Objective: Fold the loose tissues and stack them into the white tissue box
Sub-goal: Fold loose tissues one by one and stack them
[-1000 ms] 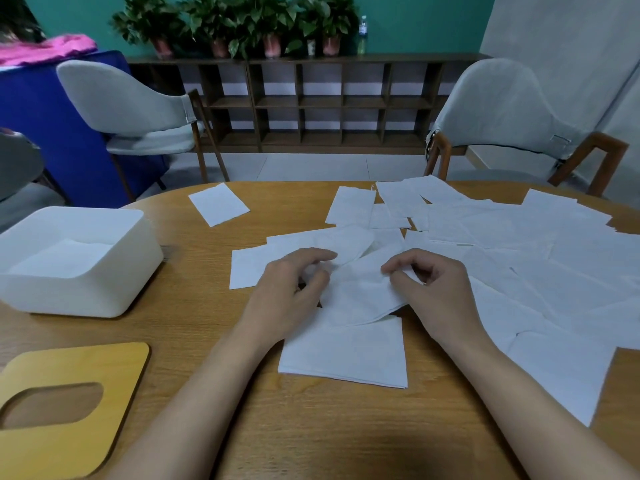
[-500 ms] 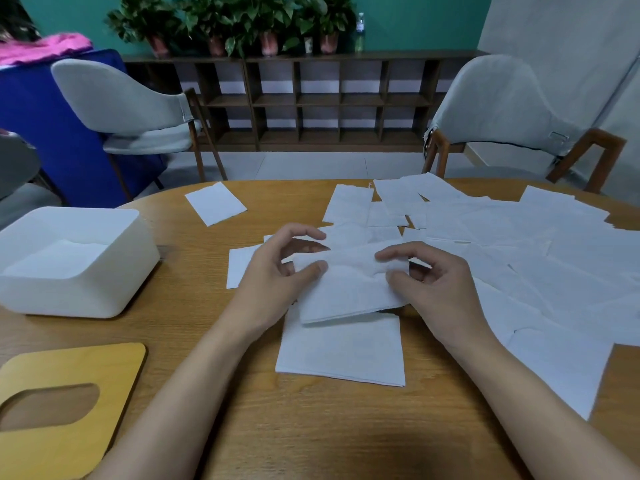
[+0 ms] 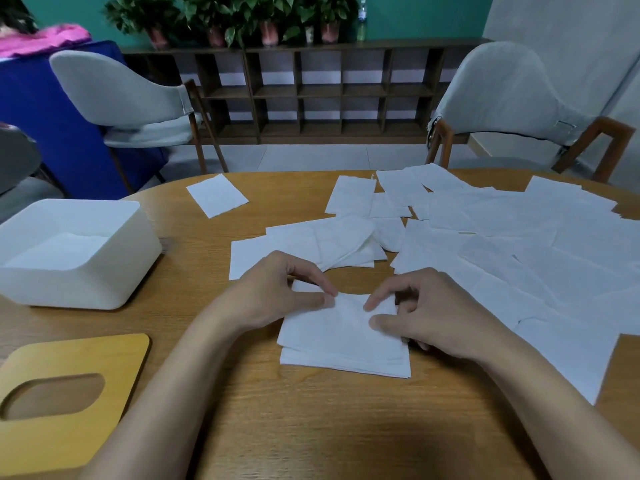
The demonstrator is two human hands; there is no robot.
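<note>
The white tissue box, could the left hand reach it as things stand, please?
Probably yes: only bare table separates the white tissue box from the left hand, which pinches a tissue.

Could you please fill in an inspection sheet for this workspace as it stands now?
Surface: wooden table, its right half covered in tissues.
Job's things: white tissue box open, stacked tissues inside; folded stack in front of the person; loose tissues unfolded.
Clutter: yellow lid with an oval slot, front left.
Grippers: left hand and right hand both pinch the top tissue on the stack.
Cables: nothing seen.
Surroundings: grey chairs, wooden shelf, potted plants.
</note>
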